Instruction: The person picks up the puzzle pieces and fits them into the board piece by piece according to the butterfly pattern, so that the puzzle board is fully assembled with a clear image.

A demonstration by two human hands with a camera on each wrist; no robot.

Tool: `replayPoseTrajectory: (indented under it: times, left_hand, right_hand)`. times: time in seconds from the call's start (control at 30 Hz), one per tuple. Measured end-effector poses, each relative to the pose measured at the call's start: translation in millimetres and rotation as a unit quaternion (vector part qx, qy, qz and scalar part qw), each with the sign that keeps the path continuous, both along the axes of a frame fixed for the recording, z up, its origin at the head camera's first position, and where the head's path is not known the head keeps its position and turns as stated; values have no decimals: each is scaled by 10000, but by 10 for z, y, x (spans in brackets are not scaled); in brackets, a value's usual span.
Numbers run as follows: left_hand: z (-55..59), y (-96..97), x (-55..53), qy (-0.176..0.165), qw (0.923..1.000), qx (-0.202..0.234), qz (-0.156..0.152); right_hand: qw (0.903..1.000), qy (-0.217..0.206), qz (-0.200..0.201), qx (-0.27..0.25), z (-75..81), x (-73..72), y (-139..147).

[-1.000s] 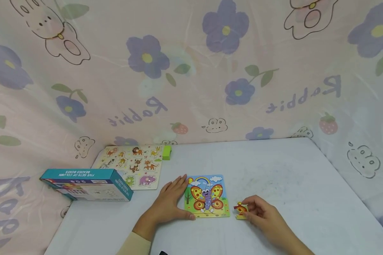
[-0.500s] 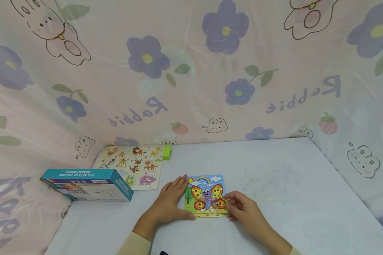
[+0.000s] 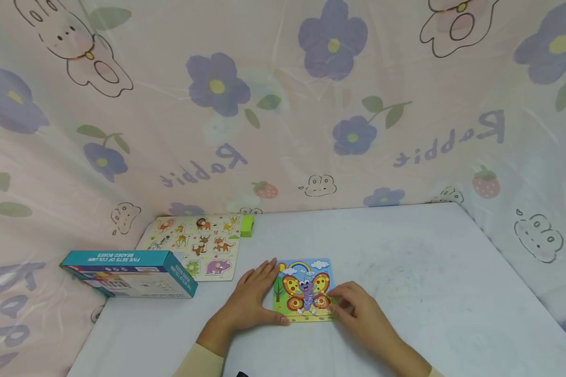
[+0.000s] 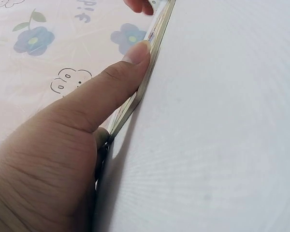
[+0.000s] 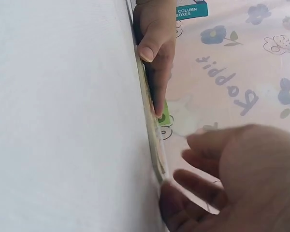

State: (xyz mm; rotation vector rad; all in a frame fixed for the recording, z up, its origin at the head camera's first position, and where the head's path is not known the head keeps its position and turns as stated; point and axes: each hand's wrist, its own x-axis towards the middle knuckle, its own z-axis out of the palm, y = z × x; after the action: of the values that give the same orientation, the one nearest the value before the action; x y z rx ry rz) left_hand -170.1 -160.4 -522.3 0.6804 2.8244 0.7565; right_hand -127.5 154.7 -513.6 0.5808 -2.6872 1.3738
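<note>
A square butterfly jigsaw puzzle (image 3: 304,280) lies on the table in the head view. My left hand (image 3: 250,303) rests along its left side, fingers extended, with the thumb at the lower left corner. In the left wrist view that thumb (image 4: 121,72) presses on the board's edge. My right hand (image 3: 360,317) is at the lower right of the puzzle, pinching a puzzle piece (image 3: 322,302) with an orange spiral wing over the butterfly's lower right wing. The fingers partly cover this piece. In the right wrist view the right hand (image 5: 232,179) is blurred beside the board's edge.
Left of the puzzle stands a teal box (image 3: 127,275). Behind it lies an animal peg puzzle board (image 3: 226,246), with a small green block (image 3: 247,226) at its right corner. A printed curtain (image 3: 283,131) hangs behind the white table (image 3: 405,251).
My right hand has moved left from the table beside the board, bringing the puzzle piece onto the butterfly's lower right wing. The left hand has stayed in place.
</note>
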Motion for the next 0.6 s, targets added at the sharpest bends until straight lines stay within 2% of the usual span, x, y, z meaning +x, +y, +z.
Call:
replayPoseTrajectory:
  times: [0.07, 0.13, 0.27, 0.4, 0.5, 0.6]
  left_hand:
    - [-2, 2, 7, 3, 10000, -13, 0]
    - [-4, 0, 13, -3, 10000, -19, -2]
    - [2, -14, 18, -27, 10000, -7, 1]
    - [8, -42, 19, -23, 10000, -25, 29]
    - [-10, -58, 4, -19, 10000, -37, 49]
    - [-33, -68, -29, -25, 10000, -60, 51]
  right_hand:
    - [9964, 525, 317, 594, 3, 42, -1]
    - [9873, 859, 645, 1173, 8, 85, -5]
    - [9692, 987, 1081, 1982, 33, 138, -29]
    - [9616, 898, 1201, 2297, 54, 147, -66]
    - [9621, 735, 1231, 2320, 63, 139, -81]
    - [9666, 525, 1241, 2180, 79, 116, -85]
